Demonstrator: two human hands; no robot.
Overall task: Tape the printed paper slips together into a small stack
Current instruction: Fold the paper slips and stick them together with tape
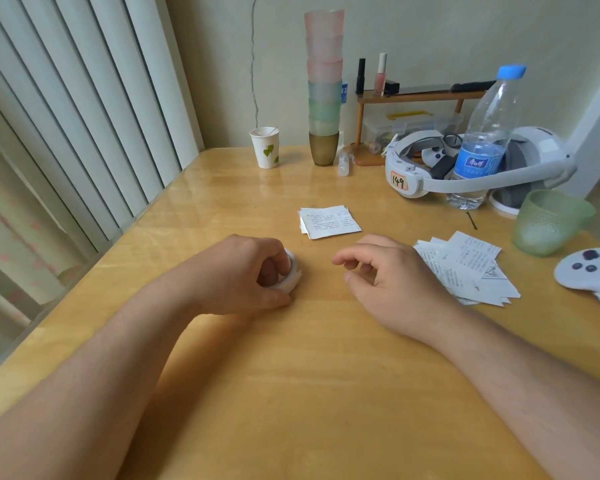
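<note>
A small neat stack of printed paper slips [328, 221] lies on the wooden table [291, 393], just beyond my hands. A loose, fanned pile of more printed slips [471, 268] lies to the right, partly under my right hand's far side. My left hand [243, 275] curls round a white roll of tape [291, 277] and holds it on the table. My right hand [388, 275] rests beside it with fingers loosely curled and holds nothing.
At the back stand a paper cup [265, 147], a tall stack of coloured cups [324, 88], a small wooden shelf [416, 98], a white headset [471, 164] and a water bottle [485, 136]. A green cup [548, 221] and white controller [589, 270] sit at right.
</note>
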